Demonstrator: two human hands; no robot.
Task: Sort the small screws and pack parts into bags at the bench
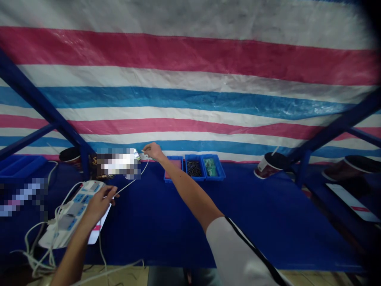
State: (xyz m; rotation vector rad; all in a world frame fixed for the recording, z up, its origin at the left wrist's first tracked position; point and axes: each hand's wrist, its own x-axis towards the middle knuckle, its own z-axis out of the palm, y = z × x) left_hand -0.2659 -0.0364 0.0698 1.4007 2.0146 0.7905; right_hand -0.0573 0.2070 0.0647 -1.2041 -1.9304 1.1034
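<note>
My right hand (pixel 152 151) reaches to the back of the blue table, its fingers pinched on the end of a white cable (pixel 145 166) beside a bright, partly blurred-out object (pixel 120 163). That cable runs down to my left hand (pixel 104 198), whose fingers are closed around it. Under and beside my left hand lie a white power strip (pixel 64 222) with blue sockets and a white card or phone-like item (pixel 97 230) with a pink mark.
Three small blue bins (pixel 194 168) stand at the back middle. A dark red cup-like container (pixel 272 163) is at the back right. Tangled white cables (pixel 35 258) hang at the left front. Blue frame posts (pixel 71 133) flank the table, before a striped sheet (pixel 190 95).
</note>
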